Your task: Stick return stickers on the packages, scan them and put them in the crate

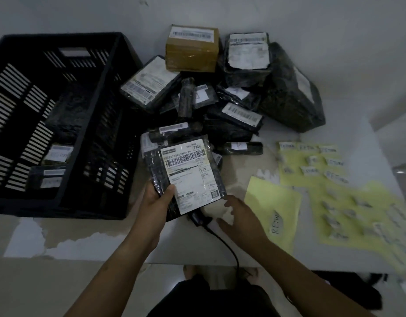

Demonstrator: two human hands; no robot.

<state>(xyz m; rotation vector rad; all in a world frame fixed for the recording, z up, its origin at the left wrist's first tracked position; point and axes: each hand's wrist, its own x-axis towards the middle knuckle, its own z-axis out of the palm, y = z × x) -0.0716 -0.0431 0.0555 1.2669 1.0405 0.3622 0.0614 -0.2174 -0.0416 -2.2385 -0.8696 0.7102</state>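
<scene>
My left hand (156, 200) grips a flat black package (186, 175) by its lower left corner, its white shipping label facing up. My right hand (240, 216) hovers just right of the package with fingers spread and relaxed, over the dark barcode scanner (198, 219) lying on the table with its cable trailing toward me. A pile of black-wrapped packages (234, 120) and a brown box (192, 49) lies behind. The black slatted crate (101, 124) stands at the left with a few labelled packages (56, 154) inside. Yellow sheets of return stickers (311, 165) lie to the right.
A loose yellow backing sheet (272, 207) marked with handwriting lies by my right hand. More sticker sheets (362, 216) reach the table's right edge. The table's front edge runs just below my wrists. A wall closes off the back.
</scene>
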